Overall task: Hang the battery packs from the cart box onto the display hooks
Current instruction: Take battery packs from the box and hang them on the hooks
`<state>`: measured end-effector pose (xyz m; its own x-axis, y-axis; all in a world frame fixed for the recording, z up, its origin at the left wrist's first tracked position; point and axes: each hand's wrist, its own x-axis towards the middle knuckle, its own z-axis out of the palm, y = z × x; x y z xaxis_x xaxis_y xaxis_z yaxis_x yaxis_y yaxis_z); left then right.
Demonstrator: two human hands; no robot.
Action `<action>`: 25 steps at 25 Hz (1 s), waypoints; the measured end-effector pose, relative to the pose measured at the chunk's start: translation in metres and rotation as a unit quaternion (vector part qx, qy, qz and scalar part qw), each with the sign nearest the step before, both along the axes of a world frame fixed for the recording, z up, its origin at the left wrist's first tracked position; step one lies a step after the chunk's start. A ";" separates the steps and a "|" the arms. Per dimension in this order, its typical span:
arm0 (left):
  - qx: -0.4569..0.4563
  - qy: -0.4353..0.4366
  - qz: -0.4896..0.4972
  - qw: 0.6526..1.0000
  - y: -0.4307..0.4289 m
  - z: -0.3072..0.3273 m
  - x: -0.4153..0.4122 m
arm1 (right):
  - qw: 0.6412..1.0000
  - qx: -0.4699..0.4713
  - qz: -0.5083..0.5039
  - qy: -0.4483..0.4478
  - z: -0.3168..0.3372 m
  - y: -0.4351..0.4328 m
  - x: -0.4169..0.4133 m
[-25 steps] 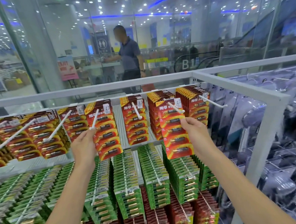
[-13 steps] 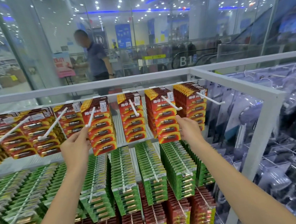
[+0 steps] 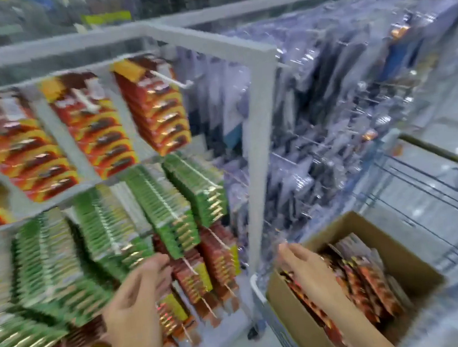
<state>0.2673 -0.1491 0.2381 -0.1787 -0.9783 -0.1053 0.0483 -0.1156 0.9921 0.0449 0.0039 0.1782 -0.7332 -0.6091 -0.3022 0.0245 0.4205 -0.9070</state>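
My right hand (image 3: 302, 261) is hanging relaxed, holding nothing, over the cardboard box (image 3: 412, 264) rim; left hand (image 3: 138, 293) is hovering loose-fingered, empty, before green packs (image 3: 166, 205).

My view's smeared: right hand (image 3: 302, 261) over the cardboard box (image 3: 400, 254) of red battery packs (image 3: 366, 280), left hand (image 3: 139, 301) loosely curled before the green packs (image 3: 110, 236) on their hooks (image 3: 172, 79).

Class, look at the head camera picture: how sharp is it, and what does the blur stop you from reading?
Head view: motion blur smears the whole frame; print on the red packs and green packs is unreadable; hooks streak; the box and both hands, left and right, stay recognisable, but their grip cannot be judged.
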 end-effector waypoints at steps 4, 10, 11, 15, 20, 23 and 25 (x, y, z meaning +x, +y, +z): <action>0.103 -0.020 -0.126 0.987 0.079 -0.063 -0.092 | 0.990 0.084 -0.090 -0.068 -0.063 0.090 -0.030; 0.217 -0.194 -0.269 0.918 0.160 -0.167 -0.204 | 0.959 0.189 -0.150 -0.150 -0.112 0.175 -0.064; 0.222 -0.232 -0.273 0.907 0.167 -0.183 -0.221 | 0.954 0.199 -0.150 -0.163 -0.117 0.184 -0.069; 0.161 -0.405 -0.264 0.860 0.174 -0.244 -0.282 | 0.950 0.203 -0.155 -0.179 -0.125 0.211 -0.081; 0.105 -0.586 -0.231 0.770 0.169 -0.251 -0.334 | 0.950 0.212 -0.143 -0.181 -0.116 0.218 -0.098; 0.114 -0.602 -0.212 0.761 0.167 -0.259 -0.340 | 0.952 0.206 -0.140 -0.179 -0.112 0.217 -0.104; 0.147 -0.571 -0.183 0.787 0.166 -0.260 -0.336 | 0.954 0.196 -0.139 -0.181 -0.110 0.215 -0.106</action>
<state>-0.0691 0.0170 -0.0223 -0.0669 -0.7873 -0.6130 -0.9451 -0.1469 0.2918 -0.0613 0.2192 0.0686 -0.6539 -0.1947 -0.7311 0.4667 0.6568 -0.5924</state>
